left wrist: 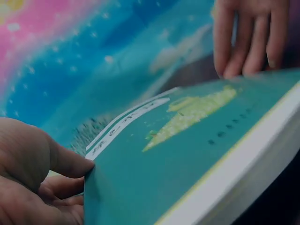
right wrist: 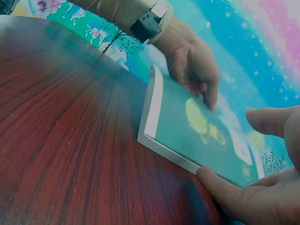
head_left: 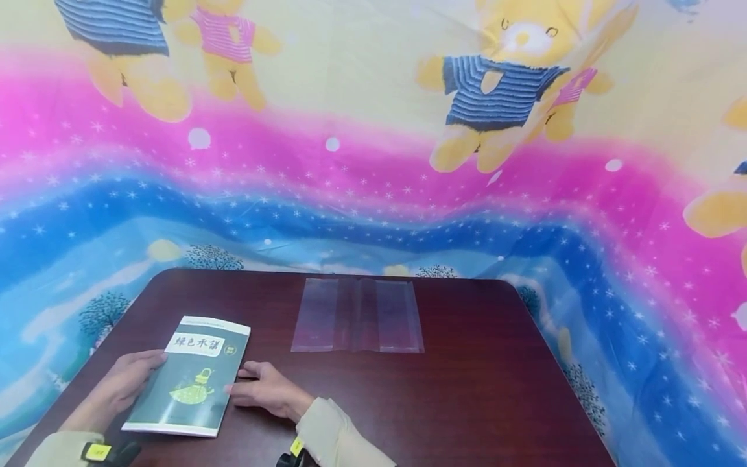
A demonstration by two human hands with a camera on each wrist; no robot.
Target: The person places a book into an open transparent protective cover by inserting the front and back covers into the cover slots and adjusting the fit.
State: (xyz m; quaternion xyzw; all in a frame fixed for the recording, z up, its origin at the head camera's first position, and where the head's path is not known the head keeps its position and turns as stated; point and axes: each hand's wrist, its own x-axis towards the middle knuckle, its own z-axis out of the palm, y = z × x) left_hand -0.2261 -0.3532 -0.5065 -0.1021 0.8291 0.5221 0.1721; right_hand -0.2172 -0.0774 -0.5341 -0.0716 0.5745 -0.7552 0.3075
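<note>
A green paperback book (head_left: 187, 379) with a white title band lies at the front left of a dark wooden table (head_left: 467, 402). My left hand (head_left: 125, 383) is at the book's left edge. In the left wrist view its thumb (left wrist: 65, 161) sits on the cover (left wrist: 187, 154) with fingers curled below the edge. My right hand (head_left: 262, 389) lies flat at the book's right edge. In the right wrist view one finger (right wrist: 220, 187) rests along that edge of the book (right wrist: 197, 136), and the thumb hovers above the cover. The left hand (right wrist: 192, 65) shows at the far edge.
A clear plastic sleeve (head_left: 357, 316) lies flat at the table's back middle. A bright cartoon-bear cloth (head_left: 373, 194) hangs behind and around the table. The table's right half (head_left: 525, 389) is bare wood.
</note>
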